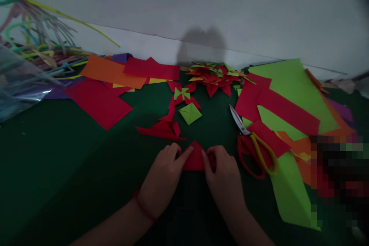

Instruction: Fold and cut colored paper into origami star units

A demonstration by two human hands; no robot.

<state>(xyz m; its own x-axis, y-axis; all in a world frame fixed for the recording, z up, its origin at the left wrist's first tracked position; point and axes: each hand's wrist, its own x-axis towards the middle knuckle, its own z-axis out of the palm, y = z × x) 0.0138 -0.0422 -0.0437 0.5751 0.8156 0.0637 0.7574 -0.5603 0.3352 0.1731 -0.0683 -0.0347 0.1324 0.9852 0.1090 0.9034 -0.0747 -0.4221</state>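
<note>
A small folded piece of red paper [193, 160] lies on the dark green surface between my hands, its pointed tip facing away from me. My left hand [165, 173], with a red band at the wrist, pinches its left side, the thumb pressed near the tip. On the right edge, my right hand [223, 173] grips the paper between thumb and curled fingers. Just beyond sits another folded red paper piece [161, 128] with long points. Behind the tip rests a folded green paper square [190, 113]. Past it is a red paper shape [173, 102] topped with a green pinwheel fold [182, 93].
Scissors [253, 142] with red and yellow handles lie right of my right hand, partly over red paper. Folded paper stars [215, 75] are piled by the wall. Green sheets [288, 84] spread at right; red paper [100, 102] and pipe cleaners [54, 54] at left. The far-right edge is pixelated.
</note>
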